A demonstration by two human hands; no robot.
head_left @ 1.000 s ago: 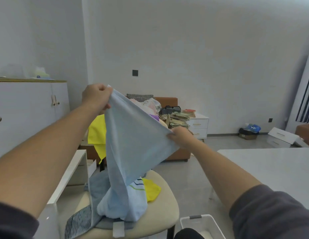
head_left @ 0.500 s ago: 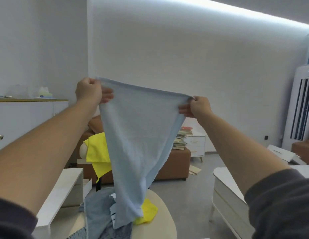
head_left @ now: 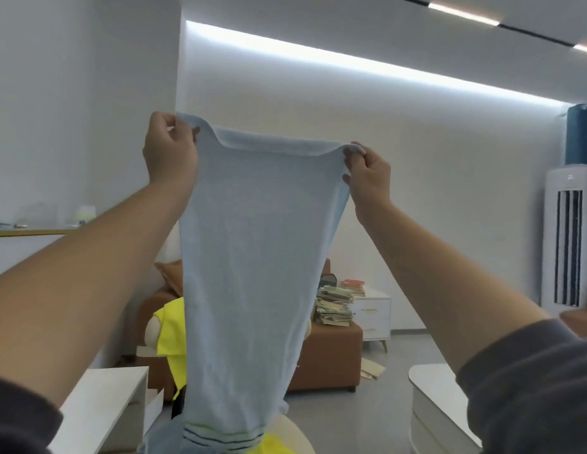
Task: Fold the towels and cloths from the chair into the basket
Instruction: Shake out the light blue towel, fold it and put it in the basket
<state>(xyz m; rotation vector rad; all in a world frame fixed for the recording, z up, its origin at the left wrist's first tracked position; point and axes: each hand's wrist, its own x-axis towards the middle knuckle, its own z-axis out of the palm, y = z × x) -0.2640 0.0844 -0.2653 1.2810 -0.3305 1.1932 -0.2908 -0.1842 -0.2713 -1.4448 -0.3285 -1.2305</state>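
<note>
The left hand (head_left: 170, 151) pinches one top corner of the pale blue towel (head_left: 253, 257). The right hand (head_left: 367, 172) pinches the other, each grip closed tight on cloth

The towel (head_left: 253, 257) hides the middle of the sofa (head_left: 331, 355) and most of the chair (head_left: 297, 437); its striped end runs off the bottom edge. Small items (head_left: 84, 213) on the far-left cabinet (head_left: 17, 250) are too blurred to tell.

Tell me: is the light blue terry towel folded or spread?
Spread, not folded. The left hand and right hand pinch the top corners of the light blue terry towel, which hangs full length.
</note>
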